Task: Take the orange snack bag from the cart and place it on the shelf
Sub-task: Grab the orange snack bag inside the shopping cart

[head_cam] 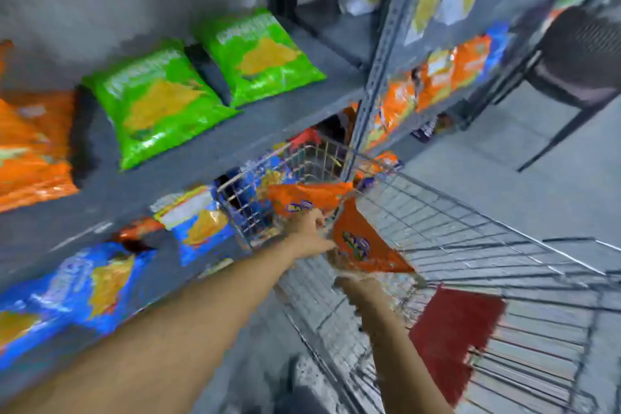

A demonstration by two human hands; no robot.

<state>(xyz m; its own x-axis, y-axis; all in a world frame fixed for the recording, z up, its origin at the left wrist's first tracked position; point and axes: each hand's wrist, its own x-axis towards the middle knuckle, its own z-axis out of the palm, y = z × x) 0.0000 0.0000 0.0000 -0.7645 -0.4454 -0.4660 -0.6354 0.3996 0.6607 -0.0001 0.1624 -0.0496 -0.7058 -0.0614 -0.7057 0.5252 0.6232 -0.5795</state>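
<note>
Nearest, two bare forearms reach in from the 7 and 6 o'clock edges over a wire cart (470, 245), its mesh basket running from centre out to 4 o'clock, a red flap (453, 336) on its near end. The left hand (307, 232) has its fingers curled onto the left edge of the orange snack bag (363, 245); the right hand (359, 286) sits under the bag's lower edge, its fingers blurred, so its grip cannot be told. The bag is inside the cart, tilted up on edge, with another orange bag (309, 195) just behind it at 12 o'clock.

At 9 o'clock, a grey shelf (235, 138) carries two green bags (161, 101) and an orange one (30, 148) at its left end; blue bags (84, 286) lie on the level below. Farther, at 1 o'clock, a second rack (379, 54) holds purple and orange bags. At 3 o'clock, a dark chair (578, 57) stands on the pale grey floor (504, 165)
</note>
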